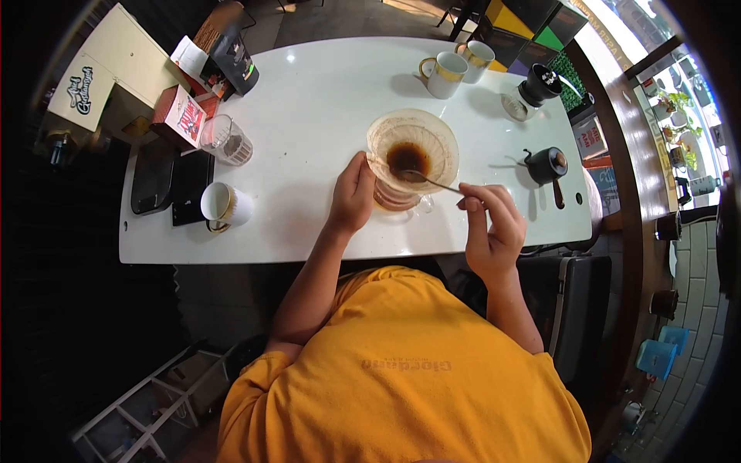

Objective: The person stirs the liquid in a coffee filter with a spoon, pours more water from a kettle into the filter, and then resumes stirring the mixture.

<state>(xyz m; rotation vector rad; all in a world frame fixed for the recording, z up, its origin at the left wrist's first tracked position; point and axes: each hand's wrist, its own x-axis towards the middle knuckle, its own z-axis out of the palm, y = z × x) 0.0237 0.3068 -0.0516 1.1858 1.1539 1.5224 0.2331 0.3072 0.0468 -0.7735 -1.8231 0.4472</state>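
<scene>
Bracing the filter cone by hand while a spoon reaches inside

The left hand (353, 193) is closed against the near left side of the filter cone (441, 140), thumb and fingers close together; the fingertips are partly hidden. The grip appears intended to steady the cone against the spoon's push. The right hand (495, 231) pinches a thin metal spoon (441, 185) near its end, leaving the length free to slope over the rim. Its bowl meets the dark liquid (407, 157) low in the cone, while the fingers remain outside.

The cone sits mouth up above a glass server (395, 204), presumably so that liquid can drain downward. Both are at the near middle of the white counter (309, 116), within reach of both hands.

Further out, a white mug (229, 205) and a ribbed glass (227, 141) occupy the left side, near a flat black tray (153, 181). Two gold-trimmed mugs (446, 76) (475, 59) stand together at the far side. A black kettle (546, 165) and a grinder (539, 85) lie to the right, apart from the cone, which leaves the right arm unobstructed.
</scene>
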